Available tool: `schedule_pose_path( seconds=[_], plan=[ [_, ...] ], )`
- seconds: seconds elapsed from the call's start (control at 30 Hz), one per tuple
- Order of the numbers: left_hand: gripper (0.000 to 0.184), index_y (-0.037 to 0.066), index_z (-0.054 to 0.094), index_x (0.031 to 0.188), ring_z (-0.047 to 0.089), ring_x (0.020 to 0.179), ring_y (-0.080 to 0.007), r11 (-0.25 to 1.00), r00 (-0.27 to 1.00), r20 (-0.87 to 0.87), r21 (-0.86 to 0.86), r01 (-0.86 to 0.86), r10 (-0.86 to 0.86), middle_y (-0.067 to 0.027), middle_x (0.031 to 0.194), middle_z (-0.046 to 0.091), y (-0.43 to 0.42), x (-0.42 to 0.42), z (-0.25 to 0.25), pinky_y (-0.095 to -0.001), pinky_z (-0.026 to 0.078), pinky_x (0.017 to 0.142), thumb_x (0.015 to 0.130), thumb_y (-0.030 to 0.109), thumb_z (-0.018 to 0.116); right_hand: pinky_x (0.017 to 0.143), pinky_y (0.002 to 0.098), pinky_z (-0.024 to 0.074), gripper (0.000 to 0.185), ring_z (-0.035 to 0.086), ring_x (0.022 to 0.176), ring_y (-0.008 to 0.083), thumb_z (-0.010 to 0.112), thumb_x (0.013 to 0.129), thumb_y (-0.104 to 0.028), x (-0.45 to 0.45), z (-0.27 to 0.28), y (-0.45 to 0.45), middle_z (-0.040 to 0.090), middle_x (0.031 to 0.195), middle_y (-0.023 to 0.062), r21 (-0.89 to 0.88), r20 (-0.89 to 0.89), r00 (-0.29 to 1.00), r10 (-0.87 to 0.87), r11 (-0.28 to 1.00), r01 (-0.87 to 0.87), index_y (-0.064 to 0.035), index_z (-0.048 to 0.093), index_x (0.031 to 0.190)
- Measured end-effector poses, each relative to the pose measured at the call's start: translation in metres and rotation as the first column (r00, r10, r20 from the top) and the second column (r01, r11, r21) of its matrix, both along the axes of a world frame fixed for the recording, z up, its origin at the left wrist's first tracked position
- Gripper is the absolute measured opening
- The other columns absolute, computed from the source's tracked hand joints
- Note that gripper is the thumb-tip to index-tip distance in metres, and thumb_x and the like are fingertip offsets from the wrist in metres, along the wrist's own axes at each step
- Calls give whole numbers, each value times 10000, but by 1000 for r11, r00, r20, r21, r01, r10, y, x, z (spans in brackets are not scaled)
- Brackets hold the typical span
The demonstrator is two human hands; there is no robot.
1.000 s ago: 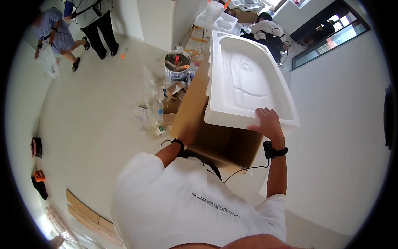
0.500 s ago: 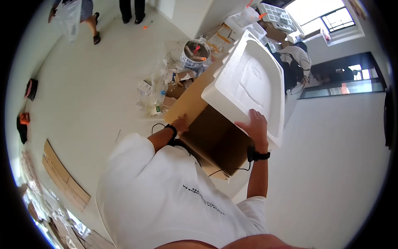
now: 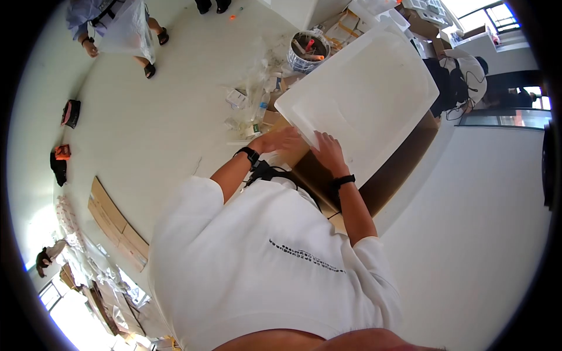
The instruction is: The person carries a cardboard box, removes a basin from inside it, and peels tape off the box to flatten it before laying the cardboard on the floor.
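A large white moulded panel (image 3: 366, 93) lies at a slant over the top of an open brown cardboard box (image 3: 404, 167), leaving part of the box's inside showing on the right. My right hand (image 3: 331, 153) rests on the panel's near edge, fingers stretched over its surface. Close beside it, my left hand (image 3: 278, 140) reaches across the box's left near corner, its fingers extended and partly blurred. Whether the left fingertips touch the panel, I cannot tell. Both wrists carry black bands.
Behind the box stand a basket of rubbish (image 3: 307, 52) and loose packaging (image 3: 252, 108). One person with a clear plastic bag (image 3: 126, 32) is at upper left; another person (image 3: 465, 76) bends at right. Flat cardboard (image 3: 117, 222) lies on the floor at left.
The white panel has turned from its hollow side to a flatter face and now lies lower across the box. My right hand has moved left along its edge, nearer my left hand.
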State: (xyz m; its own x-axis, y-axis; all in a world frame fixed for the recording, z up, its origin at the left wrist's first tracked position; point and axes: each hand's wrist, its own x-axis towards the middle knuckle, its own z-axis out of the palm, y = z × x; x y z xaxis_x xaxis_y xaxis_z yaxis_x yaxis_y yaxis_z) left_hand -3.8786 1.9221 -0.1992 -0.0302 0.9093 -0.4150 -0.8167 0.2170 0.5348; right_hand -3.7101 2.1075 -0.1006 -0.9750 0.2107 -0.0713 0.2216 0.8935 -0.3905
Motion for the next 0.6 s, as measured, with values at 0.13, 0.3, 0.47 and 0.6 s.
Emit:
schedule_pose_path(
  seconds=[0.13, 0.3, 0.47, 0.6],
  plan=[
    [692, 192, 351, 1430, 554, 1149, -286, 987, 987, -126, -117, -114, 99, -90, 1269, 518, 6, 5, 12, -504, 458, 967, 870, 409, 696, 853, 448, 462, 529, 579, 1025, 320, 654, 846, -272, -12, -14, -9, 606, 1082, 128, -49, -24, 1000, 15, 999, -16, -59, 496, 1304],
    [656, 178, 449, 1338, 590, 1056, -325, 868, 973, -141, -443, -227, 182, -132, 1210, 535, 36, 13, 61, -506, 484, 917, 821, 489, 706, 896, 454, 433, 490, 561, 1054, 340, 590, 905, -360, -2, 5, -18, 610, 1121, 146, -145, -11, 1000, -16, 989, 14, -64, 520, 1289],
    [660, 142, 455, 1308, 597, 1062, -360, 896, 986, -113, -415, -157, 121, -170, 1174, 551, 37, 2, 44, -491, 484, 926, 787, 441, 730, 891, 447, 441, 314, 557, 1032, 342, 631, 896, -248, 74, -24, -8, 620, 1079, 144, -204, -174, 872, -457, 883, 422, -48, 592, 1134],
    [661, 99, 435, 1318, 598, 1057, -371, 881, 980, -199, -460, -110, 18, -165, 1200, 545, 37, 13, 40, -497, 492, 914, 792, 396, 702, 906, 429, 439, 185, 553, 1027, 338, 644, 859, -108, 142, -32, -11, 596, 1033, 155, -128, -364, 719, -593, 796, 592, -30, 586, 1017]
  ],
)
